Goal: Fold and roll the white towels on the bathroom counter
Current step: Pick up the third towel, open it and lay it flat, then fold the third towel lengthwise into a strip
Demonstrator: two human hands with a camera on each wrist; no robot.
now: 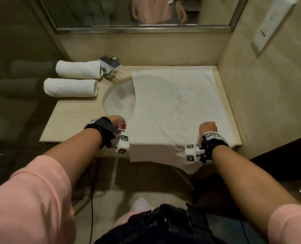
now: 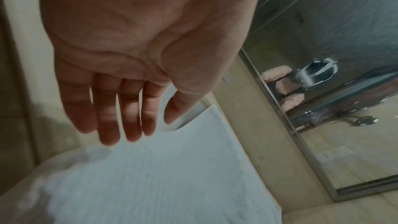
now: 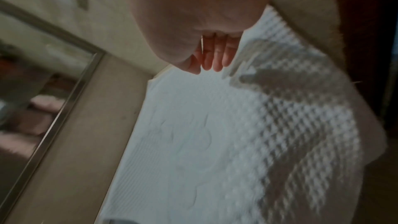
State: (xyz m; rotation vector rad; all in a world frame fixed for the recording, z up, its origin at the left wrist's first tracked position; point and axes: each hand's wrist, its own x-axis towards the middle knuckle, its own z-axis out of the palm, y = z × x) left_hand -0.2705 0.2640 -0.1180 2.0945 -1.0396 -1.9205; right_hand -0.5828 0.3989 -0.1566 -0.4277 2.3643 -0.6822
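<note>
Flat towel [image 1: 178,110]: spread over the counter's [image 1: 72,124] right half, near edge hanging off the front, left edge covering part of the sink [image 1: 119,101].
Rolled towels [image 1: 70,87]: two, far-left corner.
Left hand [image 2: 120,67]: fingers loose, above the towel's left edge.
Right hand [image 1: 208,128]: fingers straight, over the near-right part.

Pink sleeves [image 1: 32,194], black wrist straps [image 1: 100,127], white tagged cubes [image 1: 123,144].

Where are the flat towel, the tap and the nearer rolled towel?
flat towel [image 1: 172,106]: head view, its middle.
tap [image 1: 110,66]: head view, its metal body.
nearer rolled towel [image 1: 70,87]: head view, middle of the roll.
</note>
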